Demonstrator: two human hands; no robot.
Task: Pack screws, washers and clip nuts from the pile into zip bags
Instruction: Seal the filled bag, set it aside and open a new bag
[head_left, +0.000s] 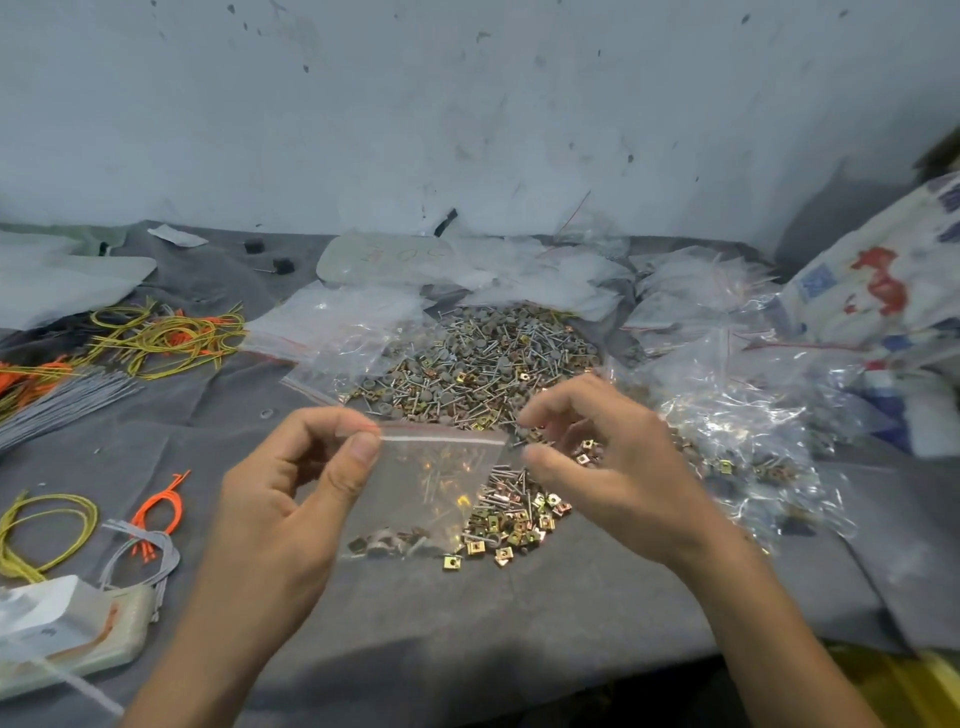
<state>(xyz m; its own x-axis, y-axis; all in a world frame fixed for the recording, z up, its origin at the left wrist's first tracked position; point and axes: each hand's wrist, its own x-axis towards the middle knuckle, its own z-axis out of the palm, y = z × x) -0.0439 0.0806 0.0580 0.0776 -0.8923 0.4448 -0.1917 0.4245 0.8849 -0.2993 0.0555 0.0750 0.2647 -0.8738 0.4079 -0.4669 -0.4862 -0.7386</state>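
Head view: I see the zip bag (410, 512) held up over the front middle of the bench (519, 618), between both hands. The left hand (291, 499) pinches the bag's top left corner at the red-lined zip strip, thumb in front and forefinger behind, with the other fingers curled. The right hand (618, 467) sits at the top right corner with its fingers bent and its thumb just beside the end of the strip. I cannot tell whether it grips the bag or only touches it.

The bag is clear and only partly filled. A few grey washers and dark clip nuts lie along its bottom edge, and some thin screws show higher up, though these may be seen through the plastic.

Just right of the bag, a small heap (519, 514) of brassy clip nuts and screws lies on the grey cloth that covers the bench. The main pile (483, 358) of screws, washers and clip nuts is spread behind the hands, toward the far edge. Empty zip bags (332, 322) lie on the pile's left side. A crumpled mound of filled bags (727, 415) runs along the right side, each with hardware inside. A printed sack (883, 291) leans at the right edge. Yellow and orange cords (166, 332) lie toward the left edge.
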